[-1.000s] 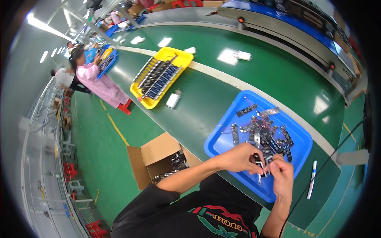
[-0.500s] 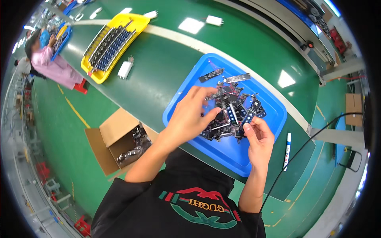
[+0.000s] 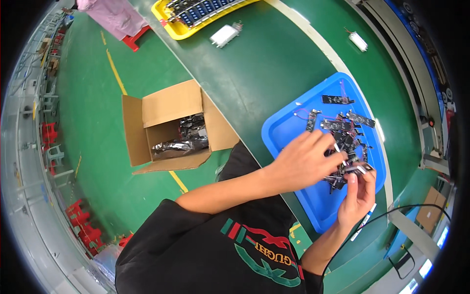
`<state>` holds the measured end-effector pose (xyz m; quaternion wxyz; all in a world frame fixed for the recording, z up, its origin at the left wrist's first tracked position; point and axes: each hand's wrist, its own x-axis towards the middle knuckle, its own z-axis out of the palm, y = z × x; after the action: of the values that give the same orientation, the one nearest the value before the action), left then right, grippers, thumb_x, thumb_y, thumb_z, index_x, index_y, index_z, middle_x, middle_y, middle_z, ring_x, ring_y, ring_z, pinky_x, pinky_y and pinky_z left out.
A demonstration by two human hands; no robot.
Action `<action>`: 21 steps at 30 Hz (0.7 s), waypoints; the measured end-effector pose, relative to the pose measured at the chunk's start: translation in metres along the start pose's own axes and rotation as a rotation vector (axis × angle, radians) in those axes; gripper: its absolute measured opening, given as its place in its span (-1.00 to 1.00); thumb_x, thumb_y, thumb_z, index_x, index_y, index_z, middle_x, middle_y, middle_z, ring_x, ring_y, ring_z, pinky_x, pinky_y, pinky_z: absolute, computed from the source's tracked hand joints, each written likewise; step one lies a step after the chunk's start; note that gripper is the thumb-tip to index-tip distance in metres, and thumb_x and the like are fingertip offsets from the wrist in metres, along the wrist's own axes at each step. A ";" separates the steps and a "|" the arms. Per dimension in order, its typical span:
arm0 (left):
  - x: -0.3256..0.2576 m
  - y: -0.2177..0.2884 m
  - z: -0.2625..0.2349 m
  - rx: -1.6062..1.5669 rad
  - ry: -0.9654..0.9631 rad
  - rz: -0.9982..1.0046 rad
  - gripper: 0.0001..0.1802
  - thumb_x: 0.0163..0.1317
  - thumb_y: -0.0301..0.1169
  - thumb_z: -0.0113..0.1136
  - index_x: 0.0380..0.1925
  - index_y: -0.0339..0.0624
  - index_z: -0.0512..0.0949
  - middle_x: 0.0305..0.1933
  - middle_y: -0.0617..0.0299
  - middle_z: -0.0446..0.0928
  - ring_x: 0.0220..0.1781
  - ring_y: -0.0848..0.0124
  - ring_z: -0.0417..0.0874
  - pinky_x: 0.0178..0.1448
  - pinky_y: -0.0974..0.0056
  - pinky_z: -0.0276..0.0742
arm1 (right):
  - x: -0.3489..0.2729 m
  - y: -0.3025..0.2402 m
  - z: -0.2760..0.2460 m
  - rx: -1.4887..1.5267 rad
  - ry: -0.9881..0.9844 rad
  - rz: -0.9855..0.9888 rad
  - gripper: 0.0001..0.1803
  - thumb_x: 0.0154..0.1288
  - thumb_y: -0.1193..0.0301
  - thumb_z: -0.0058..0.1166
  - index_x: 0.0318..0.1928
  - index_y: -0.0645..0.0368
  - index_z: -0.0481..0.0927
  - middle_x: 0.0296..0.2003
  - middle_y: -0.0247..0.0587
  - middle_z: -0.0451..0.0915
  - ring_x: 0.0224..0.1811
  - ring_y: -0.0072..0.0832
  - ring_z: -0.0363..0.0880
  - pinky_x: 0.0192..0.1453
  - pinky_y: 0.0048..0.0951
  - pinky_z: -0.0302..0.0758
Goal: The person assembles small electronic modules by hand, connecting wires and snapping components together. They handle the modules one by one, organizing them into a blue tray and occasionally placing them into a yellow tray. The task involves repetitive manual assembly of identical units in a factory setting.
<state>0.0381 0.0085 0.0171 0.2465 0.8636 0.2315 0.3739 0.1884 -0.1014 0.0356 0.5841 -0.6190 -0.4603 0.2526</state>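
Observation:
A blue tray (image 3: 289, 117) on the green table holds a tangled pile of small black circuit boards (image 3: 338, 126) with thin wires. Over the pile's near side, my right hand (image 3: 358, 201) pinches one small black circuit board (image 3: 361, 168) between thumb and fingers, tilted up. My left hand (image 3: 306, 161) reaches across from the left, its fingers curled closed right beside that board. A thin whitish edge shows at its fingertips, too small and blurred to name. Parts of the pile are hidden behind both hands.
On the floor left of the table, an open cardboard box (image 3: 171, 105) holds shiny dark bags. A yellow tray (image 3: 181, 33) of boards and a white component (image 3: 225, 35) lie farther along the table. A marker (image 3: 363, 223) and black cable (image 3: 391, 210) are at the right.
The view has turned, so the tray appears farther right. My left hand has gone from spread over the pile to curled beside my right hand, whose board is now raised and tilted.

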 end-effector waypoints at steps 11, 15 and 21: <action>0.016 -0.028 -0.041 -0.014 -0.063 -0.264 -0.45 -0.02 -0.47 0.37 0.07 -0.15 0.49 -0.08 0.06 0.45 -0.07 0.11 0.48 0.00 0.13 0.46 | -0.011 -0.001 -0.048 -0.570 0.269 0.046 -0.71 0.18 0.61 0.16 -0.05 0.25 0.59 -0.11 -0.11 0.55 -0.20 -0.39 0.55 -0.16 -0.45 0.48; 0.027 -0.024 -0.043 0.033 -0.150 -0.075 -0.39 -0.03 -0.46 0.39 0.11 -0.13 0.47 0.01 0.08 0.46 -0.03 0.12 0.48 0.04 0.13 0.43 | -0.027 -0.007 -0.045 -0.728 0.214 -0.004 -0.67 0.12 0.53 0.24 -0.06 0.22 0.60 -0.10 -0.12 0.55 -0.11 -0.26 0.52 -0.02 -0.32 0.45; 0.053 -0.026 -0.018 0.123 -0.263 -0.085 -0.56 0.01 -0.48 0.37 -0.04 -0.15 0.55 -0.14 0.10 0.57 -0.05 0.21 0.56 -0.04 0.17 0.48 | -0.032 -0.009 -0.007 -0.911 0.006 -0.066 -0.51 0.01 0.34 0.35 0.03 0.03 0.59 0.10 -0.24 0.46 0.16 -0.13 0.32 0.22 -0.14 0.25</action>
<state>0.0515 0.0645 0.0402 0.2372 0.9080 0.2560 0.2319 0.1777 -0.1336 0.0379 0.2613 -0.7985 -0.5423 0.0041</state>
